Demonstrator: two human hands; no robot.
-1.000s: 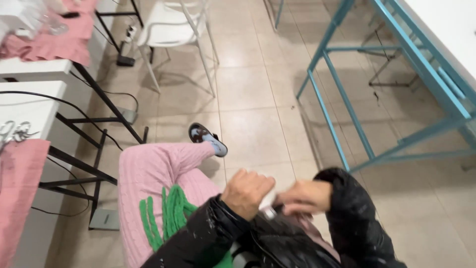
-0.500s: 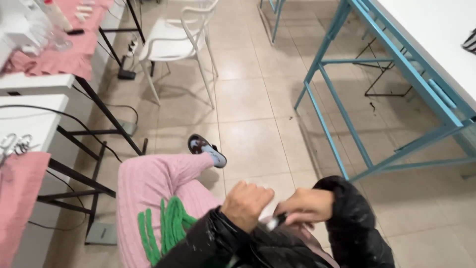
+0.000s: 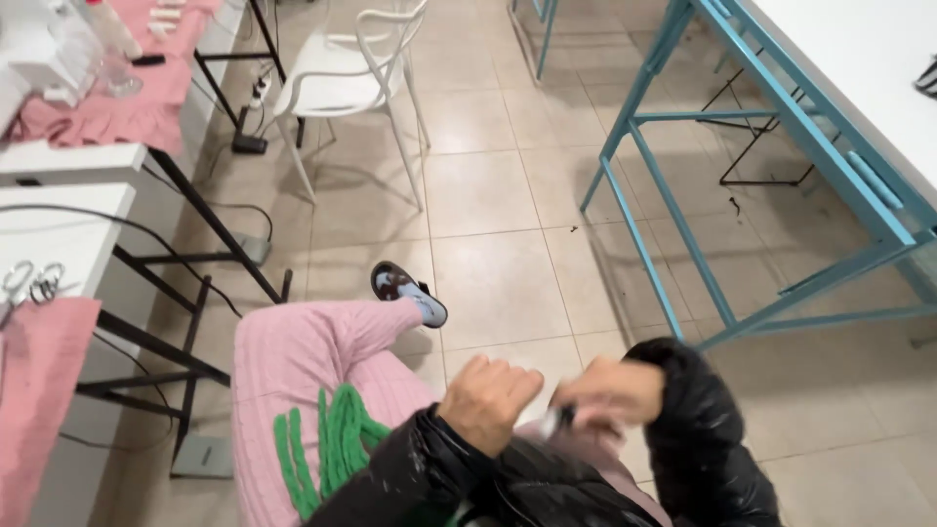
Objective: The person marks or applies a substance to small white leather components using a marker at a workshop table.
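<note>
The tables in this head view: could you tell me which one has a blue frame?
The long table on the right: white top on a light-blue metal frame. The tables along the left edge stand on black legs and carry pink cloth.

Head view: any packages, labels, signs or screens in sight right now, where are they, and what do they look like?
No sign, screen or plain label shows.
Bottle: far end of the left table, on pink cloth; clear, upright, any label too small to tell.
Green marking: on the pink trousers, left of the left hand; brushy strokes.
</note>
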